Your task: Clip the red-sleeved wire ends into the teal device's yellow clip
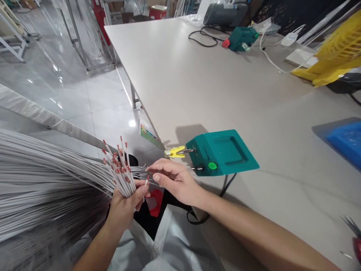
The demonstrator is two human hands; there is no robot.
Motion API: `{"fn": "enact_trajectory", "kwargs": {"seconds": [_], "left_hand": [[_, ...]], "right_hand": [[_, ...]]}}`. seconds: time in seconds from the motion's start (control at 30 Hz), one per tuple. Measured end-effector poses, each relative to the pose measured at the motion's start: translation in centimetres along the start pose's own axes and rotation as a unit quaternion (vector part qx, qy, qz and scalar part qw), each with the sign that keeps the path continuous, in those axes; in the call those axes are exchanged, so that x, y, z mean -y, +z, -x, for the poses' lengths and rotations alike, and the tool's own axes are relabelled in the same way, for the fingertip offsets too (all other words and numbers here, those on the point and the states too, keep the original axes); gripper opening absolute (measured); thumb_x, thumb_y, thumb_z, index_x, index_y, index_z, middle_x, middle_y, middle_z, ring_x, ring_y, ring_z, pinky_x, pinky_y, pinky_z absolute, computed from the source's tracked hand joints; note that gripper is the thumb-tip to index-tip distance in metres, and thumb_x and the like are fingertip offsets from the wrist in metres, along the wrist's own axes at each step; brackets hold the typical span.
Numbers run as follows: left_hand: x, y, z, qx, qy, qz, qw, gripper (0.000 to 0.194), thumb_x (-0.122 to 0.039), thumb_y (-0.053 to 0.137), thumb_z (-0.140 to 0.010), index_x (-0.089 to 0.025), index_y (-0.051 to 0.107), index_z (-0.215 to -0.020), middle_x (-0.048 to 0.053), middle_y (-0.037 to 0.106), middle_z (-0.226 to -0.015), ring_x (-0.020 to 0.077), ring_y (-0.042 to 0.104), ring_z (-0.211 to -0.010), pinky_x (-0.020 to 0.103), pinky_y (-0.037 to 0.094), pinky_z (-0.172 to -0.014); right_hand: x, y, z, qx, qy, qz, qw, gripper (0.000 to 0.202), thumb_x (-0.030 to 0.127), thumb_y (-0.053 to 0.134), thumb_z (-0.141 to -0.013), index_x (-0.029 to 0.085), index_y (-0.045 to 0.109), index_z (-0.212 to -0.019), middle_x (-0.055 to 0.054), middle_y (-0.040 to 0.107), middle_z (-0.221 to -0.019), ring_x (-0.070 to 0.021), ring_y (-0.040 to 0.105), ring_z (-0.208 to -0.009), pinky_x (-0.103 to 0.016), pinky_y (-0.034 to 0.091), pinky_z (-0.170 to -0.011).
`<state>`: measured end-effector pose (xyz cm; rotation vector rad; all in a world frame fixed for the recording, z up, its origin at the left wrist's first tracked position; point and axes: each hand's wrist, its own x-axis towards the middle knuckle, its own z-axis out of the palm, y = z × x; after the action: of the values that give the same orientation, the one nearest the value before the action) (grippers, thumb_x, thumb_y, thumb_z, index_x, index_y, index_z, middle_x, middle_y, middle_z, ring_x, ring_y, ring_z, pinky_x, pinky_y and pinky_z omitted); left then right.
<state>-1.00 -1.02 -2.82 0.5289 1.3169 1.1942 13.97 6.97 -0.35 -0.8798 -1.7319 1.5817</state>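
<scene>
My left hand [124, 207] is closed around a bundle of thin white wires [126, 186] whose tips are red and copper-coloured. One red-tipped wire [147, 181] stands apart from the bundle, at my left thumb. Close beside it is my right hand [176, 180], its curved fingers and thumb apart with nothing visible gripped between them. Several fine wire ends pass near its fingertips. Right of that hand, a green tester box [222, 152] with a lit green button sits at the table edge. A yellow clip [176, 151] is attached to its metal terminal.
A large mass of white wires [50, 177] lies to my left beside a wrapped rail [42, 114]. On the white table [175, 75] are a second green box [242, 38], a dark motor-like cylinder [225, 14], a yellow fan [335, 49] and a blue object [346, 141].
</scene>
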Motion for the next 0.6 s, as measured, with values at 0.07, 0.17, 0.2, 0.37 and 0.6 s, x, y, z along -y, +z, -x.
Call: {"fn": "enact_trajectory", "kwargs": {"seconds": [0.07, 0.17, 0.2, 0.37, 0.6], "left_hand": [[0.1, -0.2, 0.0, 0.016, 0.004, -0.014, 1.0, 0.017, -0.029, 0.069, -0.068, -0.015, 0.067, -0.076, -0.002, 0.059, -0.052, 0.0041, 0.039, -0.038, 0.018, 0.027, -0.036], [0.1, -0.5, -0.1, 0.055, -0.007, -0.042, 0.998, 0.018, -0.031, 0.067, -0.07, -0.014, 0.066, -0.075, -0.001, 0.058, -0.051, 0.0046, 0.038, -0.038, 0.018, 0.025, -0.036], [0.1, -0.6, -0.1, 0.07, -0.017, -0.05, 0.996, 0.019, -0.032, 0.067, -0.07, -0.014, 0.066, -0.074, -0.001, 0.057, -0.05, 0.0044, 0.037, -0.037, 0.018, 0.024, -0.035], [-0.5, -0.3, -0.1, 0.079, -0.08, -0.051, 0.992, 0.023, -0.036, 0.07, -0.066, -0.013, 0.064, -0.068, -0.002, 0.054, -0.045, 0.0039, 0.035, -0.035, 0.016, 0.021, -0.034], [-1.6, 0.2, -0.1, -0.011, -0.052, 0.023, 0.998, 0.021, -0.031, 0.069, -0.065, -0.012, 0.061, -0.068, -0.003, 0.052, -0.043, 0.0035, 0.036, -0.036, 0.014, 0.022, -0.034]], "right_hand": [[0.2, -0.2, -0.1, 0.03, 0.014, -0.007, 0.999, 0.017, 0.029, 0.056, -0.079, 0.014, 0.062, -0.085, -0.005, 0.058, -0.082, -0.0093, 0.053, -0.063, -0.021, 0.044, -0.054], [0.4, -0.6, -0.3, 0.075, -0.016, 0.044, 0.996, 0.008, 0.022, 0.057, -0.076, 0.014, 0.061, -0.075, -0.002, 0.055, -0.073, -0.0081, 0.051, -0.059, -0.02, 0.042, -0.052], [0.4, -0.8, -0.4, 0.085, -0.045, 0.078, 0.992, 0.007, 0.019, 0.056, -0.076, 0.015, 0.06, -0.072, -0.001, 0.055, -0.072, -0.0078, 0.051, -0.059, -0.019, 0.042, -0.052], [-0.2, -1.7, 0.0, 0.107, -0.279, 0.329, 0.896, 0.015, 0.015, 0.047, -0.081, 0.019, 0.061, -0.08, -0.004, 0.061, -0.086, -0.0102, 0.055, -0.066, -0.023, 0.045, -0.058], [-0.5, -1.6, 0.7, 0.048, -0.355, 0.442, 0.823, 0.017, 0.015, 0.046, -0.085, 0.02, 0.062, -0.089, -0.006, 0.064, -0.085, -0.0128, 0.057, -0.065, -0.026, 0.046, -0.056]]}}
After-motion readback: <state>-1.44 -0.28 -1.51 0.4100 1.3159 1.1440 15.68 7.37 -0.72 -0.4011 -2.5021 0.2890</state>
